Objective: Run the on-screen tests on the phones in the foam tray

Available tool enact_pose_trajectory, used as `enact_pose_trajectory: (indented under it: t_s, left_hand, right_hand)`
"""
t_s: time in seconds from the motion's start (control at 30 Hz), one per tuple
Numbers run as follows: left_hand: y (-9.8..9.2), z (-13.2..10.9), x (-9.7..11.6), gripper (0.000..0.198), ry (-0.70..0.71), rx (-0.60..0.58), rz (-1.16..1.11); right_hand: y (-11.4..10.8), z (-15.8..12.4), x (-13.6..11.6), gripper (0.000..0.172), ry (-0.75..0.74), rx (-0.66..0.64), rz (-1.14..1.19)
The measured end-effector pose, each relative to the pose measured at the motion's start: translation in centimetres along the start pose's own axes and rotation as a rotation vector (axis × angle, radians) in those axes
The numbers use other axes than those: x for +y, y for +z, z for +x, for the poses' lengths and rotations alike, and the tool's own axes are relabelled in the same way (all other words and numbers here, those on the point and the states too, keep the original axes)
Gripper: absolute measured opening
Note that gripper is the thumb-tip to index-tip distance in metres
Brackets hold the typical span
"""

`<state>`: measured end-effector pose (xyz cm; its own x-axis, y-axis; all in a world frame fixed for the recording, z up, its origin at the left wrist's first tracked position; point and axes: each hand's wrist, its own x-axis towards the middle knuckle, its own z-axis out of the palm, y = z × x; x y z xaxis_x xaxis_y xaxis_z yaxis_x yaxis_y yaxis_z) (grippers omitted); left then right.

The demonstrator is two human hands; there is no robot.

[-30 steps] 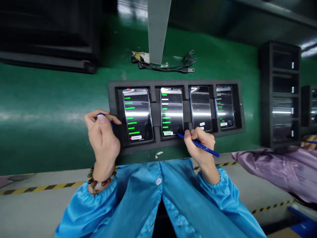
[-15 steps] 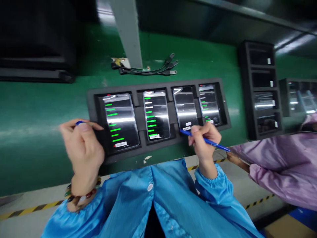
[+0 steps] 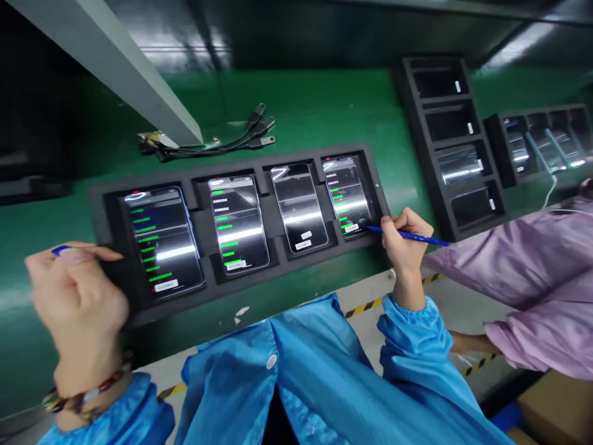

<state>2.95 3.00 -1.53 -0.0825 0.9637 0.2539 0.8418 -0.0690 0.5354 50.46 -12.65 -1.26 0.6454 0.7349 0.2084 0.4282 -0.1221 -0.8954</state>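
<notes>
Light and stiff, the blue pen (image 3: 430, 238) should be easy to steer, best held low on its barrel, near where the right hand (image 3: 406, 242) grips it. Its tip is at the lower right corner of the rightmost phone (image 3: 347, 198); contact cannot be told. The left hand (image 3: 78, 290), beyond the left end of the foam tray (image 3: 204, 228), is curled, pinching a mostly hidden blue item (image 3: 59, 250).

The tray lies along the near edge of the worktop (image 3: 365, 105). Its phones look rigid, slick and glass-fronted, so probably fragile and safest taken by their long edges. The leftmost phone (image 3: 164, 241), second phone (image 3: 238, 225) and rightmost one show green lines, too small to read; the third phone (image 3: 300, 210) is dark, with two white labels (image 3: 303, 245) near its lower end.
</notes>
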Motion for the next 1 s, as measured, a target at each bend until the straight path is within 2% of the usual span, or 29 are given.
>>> enact_pose_trajectory:
  t_s: [0.2, 0.37, 0.47, 0.57, 0.6, 0.63, 0.7, 0.77, 0.87, 1.0]
  left_hand:
    - [-0.4, -0.2, 0.4, 0.052, 0.006, -0.023, 0.008]
    - [-0.3, -0.2, 0.0, 0.053, 0.019, -0.049, 0.021]
    - [-0.3, -0.3, 0.2, 0.05, 0.062, 0.002, 0.018]
    - [-1.1, -1.4, 2.1, 0.036, 0.231, 0.094, -0.006]
    - [-1.5, -2.0, 3.2, 0.029, 0.31, 0.069, -0.026]
    - [-1.7, -2.6, 4.5, 0.021, 0.393, -0.008, -0.07]
    - [-2.0, -4.0, 7.2, 0.014, 0.582, -0.288, -0.138]
    - [-1.7, -5.0, 9.5, 0.019, 0.706, -0.481, -0.205]
    - [-1.1, -6.0, 11.3, 0.021, 0.748, -0.543, -0.265]
    - [-0.8, -6.4, 11.4, 0.022, 0.745, -0.533, -0.28]
  right_hand:
    - [0.0, 0.0, 0.1, 0.046, -0.031, -0.015, -0.095]
    - [-0.1, 0.3, 0.0, 0.047, -0.044, -0.032, -0.101]
    - [-0.2, 0.4, -0.7, 0.051, -0.013, -0.025, 0.011]
    - [1.0, -0.7, -3.2, 0.05, 0.035, 0.054, 0.212]
    - [1.8, -1.5, -4.4, 0.049, 0.045, 0.053, 0.273]
    - [2.8, -2.3, -5.8, 0.049, 0.053, 0.022, 0.327]
    - [5.1, -4.2, -8.6, 0.053, 0.056, -0.1, 0.434]
    - [7.3, -5.9, -10.9, 0.057, 0.05, -0.221, 0.522]
    - [9.7, -7.4, -12.5, 0.057, 0.04, -0.35, 0.58]
    - [10.7, -8.3, -12.1, 0.057, 0.04, -0.423, 0.519]
